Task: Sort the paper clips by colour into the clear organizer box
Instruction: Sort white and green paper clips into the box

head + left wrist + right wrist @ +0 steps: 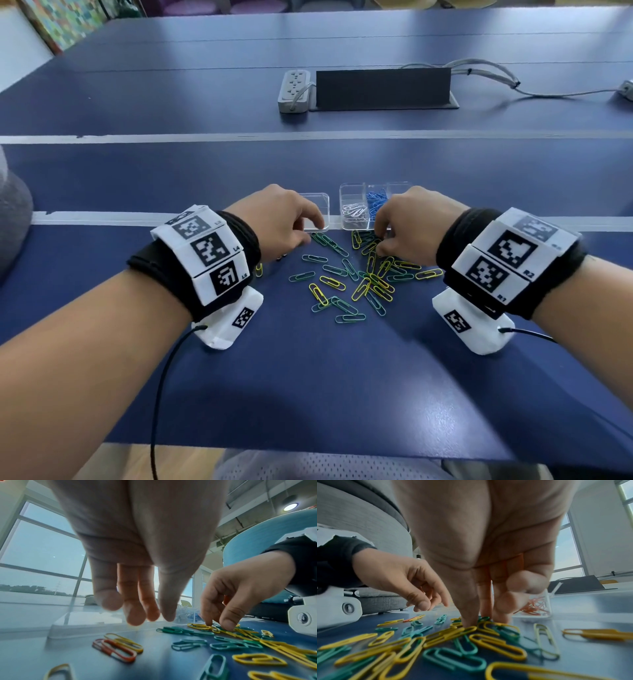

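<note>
Green and yellow paper clips (356, 277) lie scattered on the blue table between my hands. The clear organizer box (352, 192) stands just behind them, with white clips (352, 209) and blue clips (376, 200) in separate compartments and orange clips (534, 607) in another. My right hand (380, 245) reaches down into the far end of the pile, thumb and forefinger pinching a clip against the table (481, 622); I cannot tell its colour. My left hand (317, 233) hovers with loosely hanging fingers (133, 615) and holds nothing. Its fingertips are just above a group of green clips (173, 629).
A clear lid (317, 210) lies flat left of the box, under my left fingertips. An orange-and-white clip (116, 649) and a yellow clip (125, 642) lie near my left wrist. A power strip (294, 90) and a black cable hatch (383, 87) sit far back.
</note>
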